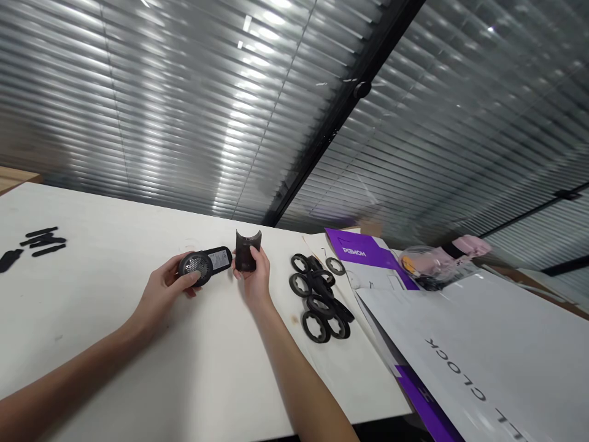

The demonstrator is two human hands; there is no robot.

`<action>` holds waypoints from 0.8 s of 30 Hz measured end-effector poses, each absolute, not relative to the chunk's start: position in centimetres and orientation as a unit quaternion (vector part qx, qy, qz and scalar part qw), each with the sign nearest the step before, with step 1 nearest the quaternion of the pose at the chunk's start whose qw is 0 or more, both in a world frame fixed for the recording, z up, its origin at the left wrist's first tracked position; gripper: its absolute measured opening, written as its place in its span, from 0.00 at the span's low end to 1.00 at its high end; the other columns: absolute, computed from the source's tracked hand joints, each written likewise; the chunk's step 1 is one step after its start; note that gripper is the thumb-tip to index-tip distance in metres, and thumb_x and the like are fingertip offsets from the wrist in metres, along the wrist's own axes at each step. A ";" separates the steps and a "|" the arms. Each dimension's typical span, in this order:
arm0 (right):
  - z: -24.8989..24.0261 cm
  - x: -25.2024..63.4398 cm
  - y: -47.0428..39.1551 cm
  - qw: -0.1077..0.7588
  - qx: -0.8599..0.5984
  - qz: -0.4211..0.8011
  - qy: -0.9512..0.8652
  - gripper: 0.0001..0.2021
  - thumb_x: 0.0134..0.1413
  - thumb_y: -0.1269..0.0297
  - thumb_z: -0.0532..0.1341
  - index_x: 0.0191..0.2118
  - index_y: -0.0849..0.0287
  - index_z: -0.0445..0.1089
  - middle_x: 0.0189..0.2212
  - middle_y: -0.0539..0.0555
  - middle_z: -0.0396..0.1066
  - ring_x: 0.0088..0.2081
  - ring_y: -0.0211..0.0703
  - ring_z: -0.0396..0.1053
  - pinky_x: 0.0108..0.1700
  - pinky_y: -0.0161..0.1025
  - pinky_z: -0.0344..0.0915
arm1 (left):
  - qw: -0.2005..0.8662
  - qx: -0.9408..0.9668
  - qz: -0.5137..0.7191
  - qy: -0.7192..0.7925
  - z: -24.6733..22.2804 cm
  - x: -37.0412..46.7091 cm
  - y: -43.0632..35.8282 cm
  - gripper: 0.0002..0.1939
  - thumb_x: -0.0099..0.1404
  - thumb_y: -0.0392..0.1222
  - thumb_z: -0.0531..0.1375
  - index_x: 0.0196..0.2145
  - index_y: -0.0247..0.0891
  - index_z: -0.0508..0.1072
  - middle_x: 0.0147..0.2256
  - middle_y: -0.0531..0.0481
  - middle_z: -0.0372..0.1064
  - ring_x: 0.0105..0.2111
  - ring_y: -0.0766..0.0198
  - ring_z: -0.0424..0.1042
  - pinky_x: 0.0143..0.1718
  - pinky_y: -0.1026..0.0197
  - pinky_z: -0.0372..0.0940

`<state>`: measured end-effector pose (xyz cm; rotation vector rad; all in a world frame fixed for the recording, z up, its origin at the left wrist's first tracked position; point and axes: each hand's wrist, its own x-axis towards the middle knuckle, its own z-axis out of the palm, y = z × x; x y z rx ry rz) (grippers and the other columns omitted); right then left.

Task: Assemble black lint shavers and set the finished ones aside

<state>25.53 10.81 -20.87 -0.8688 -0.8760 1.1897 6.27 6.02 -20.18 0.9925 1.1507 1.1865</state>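
Note:
My left hand (177, 279) is closed around the round head of a black fabric shaver (196, 265), its thumb over the perforated metal guard. The shaver's handle, with a printed label, points right toward my other hand. Upright in my right hand (256, 270) is a dark translucent plastic lint container (246, 253) with a curved, scooped top edge. A small gap separates the container from the handle's end. Several black notched rings (315, 326) lie in a loose pile to the right of my right forearm.
Several small flat black parts (43, 239) lie at the far left of the white table (105, 245). To the right are purple and white boxes (363, 255), a large white box (460, 350) and a pink wrapped item (451, 256). A glass partition with blinds (175, 110) stands behind the table.

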 end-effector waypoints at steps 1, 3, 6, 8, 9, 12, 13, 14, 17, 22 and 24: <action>-20.9 25.5 10.8 0.654 -0.387 0.522 -0.386 0.11 0.52 0.55 0.65 0.33 0.58 0.69 0.26 0.52 0.73 0.21 0.37 0.67 0.17 0.32 0.55 | 0.571 0.422 0.506 0.490 -20.1 6.3 6.0 0.27 0.55 0.52 0.69 0.50 0.35 0.77 0.31 0.48 0.77 0.27 0.58 0.75 0.35 0.55 0.72; -20.9 25.5 10.8 0.652 -0.398 0.518 -0.387 0.08 0.50 0.59 0.65 0.33 0.58 0.69 0.26 0.51 0.73 0.21 0.37 0.67 0.17 0.31 0.54 | 0.573 0.422 0.504 0.489 -20.1 6.3 6.0 0.27 0.55 0.52 0.69 0.50 0.35 0.77 0.30 0.48 0.77 0.28 0.57 0.75 0.35 0.55 0.72; -20.9 25.5 10.8 0.652 -0.404 0.511 -0.387 0.05 0.46 0.64 0.62 0.31 0.57 0.68 0.27 0.50 0.73 0.21 0.35 0.67 0.18 0.31 0.55 | 0.572 0.422 0.504 0.490 -20.1 6.3 6.0 0.28 0.55 0.52 0.70 0.50 0.35 0.77 0.30 0.48 0.77 0.27 0.57 0.75 0.36 0.55 0.72; -20.9 25.5 10.7 0.653 -0.399 0.511 -0.390 0.05 0.46 0.63 0.62 0.31 0.58 0.68 0.27 0.50 0.73 0.20 0.35 0.67 0.18 0.31 0.55 | 0.571 0.422 0.505 0.490 -20.2 6.3 6.0 0.28 0.55 0.52 0.70 0.50 0.35 0.77 0.31 0.47 0.78 0.27 0.58 0.75 0.35 0.55 0.72; -20.9 25.5 10.7 0.654 -0.396 0.512 -0.391 0.06 0.47 0.62 0.62 0.32 0.58 0.68 0.26 0.50 0.73 0.20 0.36 0.67 0.17 0.31 0.54 | 0.571 0.422 0.506 0.490 -20.2 6.3 6.0 0.28 0.55 0.52 0.69 0.50 0.35 0.77 0.31 0.47 0.78 0.27 0.57 0.75 0.35 0.55 0.72; -20.9 25.5 10.7 0.654 -0.395 0.512 -0.392 0.11 0.51 0.56 0.64 0.33 0.58 0.69 0.25 0.51 0.72 0.20 0.36 0.67 0.16 0.32 0.54 | 0.572 0.425 0.506 0.487 -20.3 6.2 6.0 0.26 0.57 0.52 0.69 0.50 0.35 0.78 0.30 0.47 0.78 0.28 0.57 0.75 0.35 0.55 0.72; -20.9 25.4 10.7 0.654 -0.401 0.509 -0.390 0.11 0.51 0.55 0.65 0.33 0.58 0.68 0.25 0.51 0.72 0.20 0.36 0.66 0.16 0.31 0.53 | 0.573 0.426 0.505 0.486 -20.3 6.2 6.0 0.26 0.57 0.52 0.69 0.50 0.35 0.78 0.30 0.47 0.78 0.28 0.57 0.75 0.35 0.55 0.72; -20.9 25.4 10.7 0.653 -0.408 0.506 -0.388 0.11 0.51 0.56 0.65 0.33 0.58 0.68 0.25 0.50 0.72 0.19 0.36 0.66 0.16 0.31 0.53 | 0.573 0.427 0.504 0.485 -20.3 6.2 6.0 0.26 0.57 0.52 0.69 0.50 0.35 0.77 0.30 0.47 0.78 0.28 0.57 0.75 0.35 0.55 0.72; -20.9 25.4 10.7 0.652 -0.419 0.502 -0.385 0.06 0.48 0.62 0.63 0.31 0.57 0.67 0.26 0.50 0.72 0.20 0.35 0.66 0.17 0.31 0.54 | 0.572 0.429 0.503 0.486 -20.3 6.3 6.0 0.27 0.56 0.52 0.69 0.50 0.35 0.77 0.31 0.47 0.78 0.27 0.57 0.75 0.35 0.55 0.72; -20.7 25.4 10.5 0.647 -0.404 0.506 -0.403 0.06 0.49 0.61 0.62 0.33 0.57 0.68 0.26 0.50 0.73 0.20 0.35 0.66 0.18 0.31 0.55 | 0.569 0.426 0.504 0.491 -20.5 6.3 6.1 0.25 0.58 0.52 0.68 0.49 0.35 0.78 0.30 0.47 0.78 0.27 0.56 0.76 0.36 0.55 0.72; -20.7 25.3 10.5 0.647 -0.406 0.505 -0.401 0.08 0.50 0.58 0.63 0.33 0.57 0.68 0.24 0.49 0.72 0.19 0.35 0.65 0.17 0.31 0.54 | 0.571 0.428 0.505 0.486 -20.5 6.3 6.1 0.25 0.58 0.52 0.68 0.49 0.35 0.78 0.29 0.47 0.78 0.27 0.56 0.76 0.35 0.54 0.72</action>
